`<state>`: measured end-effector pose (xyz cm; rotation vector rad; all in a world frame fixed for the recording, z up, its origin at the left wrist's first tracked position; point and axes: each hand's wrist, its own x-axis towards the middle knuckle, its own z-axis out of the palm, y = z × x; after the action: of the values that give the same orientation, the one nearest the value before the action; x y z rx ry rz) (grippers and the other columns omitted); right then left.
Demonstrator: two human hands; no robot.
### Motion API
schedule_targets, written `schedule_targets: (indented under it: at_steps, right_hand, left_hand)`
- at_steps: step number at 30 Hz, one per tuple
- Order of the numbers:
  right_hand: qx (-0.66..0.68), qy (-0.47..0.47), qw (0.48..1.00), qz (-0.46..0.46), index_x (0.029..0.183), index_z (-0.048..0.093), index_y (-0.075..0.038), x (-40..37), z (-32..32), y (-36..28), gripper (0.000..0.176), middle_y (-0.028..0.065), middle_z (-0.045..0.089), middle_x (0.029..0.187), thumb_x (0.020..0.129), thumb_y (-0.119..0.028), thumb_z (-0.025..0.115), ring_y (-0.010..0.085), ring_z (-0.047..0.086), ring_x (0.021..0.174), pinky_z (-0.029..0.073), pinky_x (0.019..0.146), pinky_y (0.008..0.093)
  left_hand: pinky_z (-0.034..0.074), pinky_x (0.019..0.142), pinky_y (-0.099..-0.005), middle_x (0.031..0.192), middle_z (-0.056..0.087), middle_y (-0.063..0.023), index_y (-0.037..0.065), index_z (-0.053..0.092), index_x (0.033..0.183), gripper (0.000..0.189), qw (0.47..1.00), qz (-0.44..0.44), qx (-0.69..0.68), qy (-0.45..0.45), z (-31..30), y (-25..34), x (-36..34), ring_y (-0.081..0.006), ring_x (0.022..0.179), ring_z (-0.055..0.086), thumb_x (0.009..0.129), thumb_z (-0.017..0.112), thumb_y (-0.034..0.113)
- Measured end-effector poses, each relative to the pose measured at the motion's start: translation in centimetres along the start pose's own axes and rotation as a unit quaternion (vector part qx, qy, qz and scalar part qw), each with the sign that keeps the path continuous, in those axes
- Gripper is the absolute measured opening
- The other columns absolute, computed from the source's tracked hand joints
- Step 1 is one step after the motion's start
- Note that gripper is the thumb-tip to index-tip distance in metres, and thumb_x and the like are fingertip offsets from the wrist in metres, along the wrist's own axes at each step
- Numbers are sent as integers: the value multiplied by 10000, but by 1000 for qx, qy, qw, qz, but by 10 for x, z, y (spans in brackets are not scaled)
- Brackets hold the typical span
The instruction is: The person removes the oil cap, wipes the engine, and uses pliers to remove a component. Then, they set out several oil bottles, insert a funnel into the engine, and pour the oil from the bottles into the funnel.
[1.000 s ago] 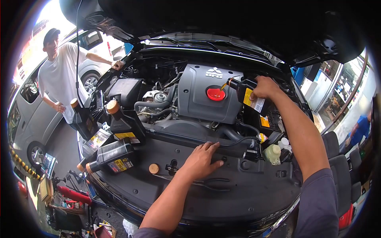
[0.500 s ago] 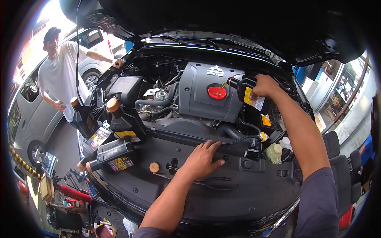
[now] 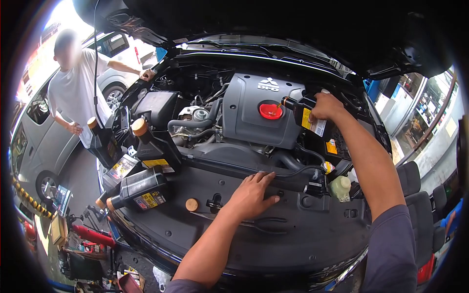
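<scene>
My right hand (image 3: 326,106) is closed around a black engine oil bottle (image 3: 307,117) with a yellow and white label. The bottle is tipped to the left, its mouth just above a red funnel (image 3: 270,111). A thin amber stream shows at the mouth. The funnel sits in the grey engine cover (image 3: 244,107). My left hand (image 3: 251,198) rests with fingers stretched on the black front panel (image 3: 205,234) of the engine bay. Beside it lie pliers (image 3: 266,224), partly under my wrist, and a round tan cap (image 3: 192,204).
Several black oil bottles with tan caps, one upright (image 3: 155,149) and one on its side (image 3: 141,190), crowd the panel's left end. A person (image 3: 78,88) in a white shirt leans a hand on the left fender. The raised hood (image 3: 273,24) hangs overhead.
The view has shifted slightly. The oil bottle's mouth is a little lower and nearer the funnel. My left hand keeps its place on the panel.
</scene>
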<state>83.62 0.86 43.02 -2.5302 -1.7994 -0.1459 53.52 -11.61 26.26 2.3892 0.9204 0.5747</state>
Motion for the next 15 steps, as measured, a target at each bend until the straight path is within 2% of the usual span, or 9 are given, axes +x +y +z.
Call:
schedule_targets:
  at_steps: [10, 15]
  right_hand:
    - [1, 2, 1000, -13, 1297, 710, -40, 0, 13, -10, 716, 172, 704, 1355, 670, -308, 928, 327, 672, 1274, 546, 1055, 433]
    - [-1, -12, 1000, -15, 1222, 756, -30, 1, 22, -18, 639, 174, 730, 1307, 670, -302, 928, 325, 701, 1225, 568, 1019, 416]
  left_hand:
    - [373, 1209, -480, 1547, 481, -253, 6, 439, 1565, 774, 1000, 3, 1, 10, 3, -2, 0, -438, 1431, 463, 947, 739, 361]
    - [376, 1207, -479, 1541, 486, -260, 3, 443, 1559, 765, 1000, 7, -2, 14, 3, -2, 0, -439, 1430, 464, 949, 737, 360]
